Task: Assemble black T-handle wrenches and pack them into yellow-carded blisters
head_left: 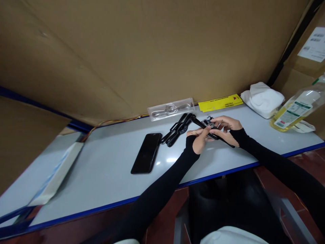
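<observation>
Both of my hands hold a long black handled tool (198, 122) over the right part of the white table. My left hand (199, 139) grips it from the left, the thumb on its middle. My right hand (227, 128) closes on it from the right, fingers bent around a small silvery part (208, 121) at its centre. The fingers cover much of the tool. Left of my hands lie more black handled pieces (179, 129), side by side on the table. A black phone (146, 153) lies flat further left.
Against the cardboard wall lie a clear plastic package (170, 109) and a yellow card (220, 103). At the right are a white cloth bundle (264, 100) and a bottle of yellow liquid (294, 110). A long pale box (59, 173) lies at the left.
</observation>
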### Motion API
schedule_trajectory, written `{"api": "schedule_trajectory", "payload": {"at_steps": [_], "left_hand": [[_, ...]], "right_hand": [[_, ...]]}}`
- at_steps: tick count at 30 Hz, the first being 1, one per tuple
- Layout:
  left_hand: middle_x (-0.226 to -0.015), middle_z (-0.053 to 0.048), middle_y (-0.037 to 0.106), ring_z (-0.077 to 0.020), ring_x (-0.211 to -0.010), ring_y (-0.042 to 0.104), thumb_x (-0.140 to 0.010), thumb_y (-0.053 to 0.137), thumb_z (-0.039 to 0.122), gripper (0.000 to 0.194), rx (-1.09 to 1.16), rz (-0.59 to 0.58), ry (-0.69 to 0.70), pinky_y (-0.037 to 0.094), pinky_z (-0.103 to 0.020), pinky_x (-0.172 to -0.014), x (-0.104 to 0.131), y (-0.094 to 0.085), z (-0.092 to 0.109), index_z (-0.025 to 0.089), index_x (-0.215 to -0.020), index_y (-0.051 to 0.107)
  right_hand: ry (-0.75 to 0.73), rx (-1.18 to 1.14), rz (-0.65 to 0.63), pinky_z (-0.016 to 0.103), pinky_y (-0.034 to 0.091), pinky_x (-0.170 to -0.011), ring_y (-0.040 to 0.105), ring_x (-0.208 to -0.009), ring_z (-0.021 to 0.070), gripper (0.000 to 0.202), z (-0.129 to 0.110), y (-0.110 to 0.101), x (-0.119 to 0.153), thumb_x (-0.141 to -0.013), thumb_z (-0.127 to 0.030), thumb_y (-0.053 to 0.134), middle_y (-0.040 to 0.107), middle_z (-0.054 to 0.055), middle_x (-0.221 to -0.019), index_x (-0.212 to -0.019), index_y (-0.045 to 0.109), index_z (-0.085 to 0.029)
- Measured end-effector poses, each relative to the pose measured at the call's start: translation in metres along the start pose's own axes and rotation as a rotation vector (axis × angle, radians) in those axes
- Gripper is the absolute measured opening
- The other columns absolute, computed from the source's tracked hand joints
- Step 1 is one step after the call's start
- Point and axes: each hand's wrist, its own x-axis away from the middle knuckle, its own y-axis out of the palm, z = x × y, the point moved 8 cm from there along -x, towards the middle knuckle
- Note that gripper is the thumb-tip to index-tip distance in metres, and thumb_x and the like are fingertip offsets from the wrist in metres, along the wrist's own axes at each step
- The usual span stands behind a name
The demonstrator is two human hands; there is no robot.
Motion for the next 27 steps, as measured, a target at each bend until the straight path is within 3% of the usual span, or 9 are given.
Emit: {"api": "schedule_trajectory", "payload": {"at_steps": [3, 7, 14, 20, 24, 27], "left_hand": [[-0.077, -0.011, 0.078, -0.0227, -0.066, 0.075, -0.062, 0.096, 0.051, 0.045, 0.063, 0.036, -0.013, 0.068, -0.039, -0.068, 0.001, 0.0, -0.004, 0.01, -0.076, 0.084], [-0.077, -0.012, 0.078, -0.0235, -0.066, 0.076, -0.063, 0.095, 0.051, 0.044, 0.085, 0.042, 0.01, 0.069, -0.041, -0.067, 0.001, 0.002, -0.006, 0.01, -0.071, 0.083], [-0.071, -0.01, 0.077, -0.0231, -0.062, 0.075, -0.065, 0.094, 0.056, 0.047, 0.051, 0.008, 0.005, 0.068, -0.039, -0.063, 0.003, 0.003, 0.0, 0.011, -0.069, 0.081], [-0.073, -0.012, 0.078, -0.0253, -0.064, 0.076, -0.063, 0.096, 0.055, 0.047, 0.055, -0.049, -0.036, 0.069, -0.041, -0.065, 0.006, 0.007, -0.004, 0.011, -0.073, 0.083], [-0.078, -0.013, 0.08, -0.0256, -0.065, 0.077, -0.063, 0.096, 0.055, 0.046, 0.061, -0.078, -0.021, 0.069, -0.041, -0.064, 0.006, 0.007, -0.003, 0.012, -0.074, 0.084], [-0.082, -0.013, 0.081, -0.0251, -0.066, 0.077, -0.064, 0.096, 0.055, 0.047, 0.05, -0.094, -0.01, 0.069, -0.04, -0.064, 0.005, 0.006, -0.002, 0.012, -0.077, 0.085]], "right_hand": [[0.005, 0.032, 0.059, 0.023, 0.041, -0.049, 0.065, -0.066, 0.0128, 0.026, -0.002, -0.001, 0.0, -0.092, -0.045, 0.074, 0.074, 0.006, -0.087, -0.097, 0.078, -0.019], [0.14, -0.052, 0.064, 0.022, 0.041, -0.049, 0.061, -0.062, 0.0128, 0.024, 0.008, -0.002, 0.0, -0.086, -0.038, 0.074, 0.072, 0.004, -0.077, -0.098, 0.075, -0.017], [0.237, -0.459, -0.21, 0.027, 0.056, -0.071, 0.066, -0.082, 0.0152, 0.028, 0.011, 0.01, -0.006, -0.083, -0.031, 0.079, 0.072, 0.004, -0.093, -0.108, 0.075, -0.018], [0.602, -0.867, -0.534, 0.034, 0.063, -0.083, 0.075, -0.094, 0.0203, 0.053, 0.024, 0.028, 0.005, -0.072, -0.019, 0.089, 0.075, 0.008, -0.111, -0.122, 0.072, -0.018], [0.617, -0.904, -0.608, 0.032, 0.064, -0.085, 0.076, -0.092, 0.0172, 0.056, 0.025, 0.032, 0.008, -0.07, -0.021, 0.096, 0.076, 0.005, -0.107, -0.12, 0.072, -0.02], [0.552, -0.788, -0.575, 0.03, 0.064, -0.082, 0.074, -0.087, 0.015, 0.059, 0.028, 0.032, 0.009, -0.069, -0.032, 0.099, 0.076, 0.003, -0.104, -0.119, 0.072, -0.02]]}}
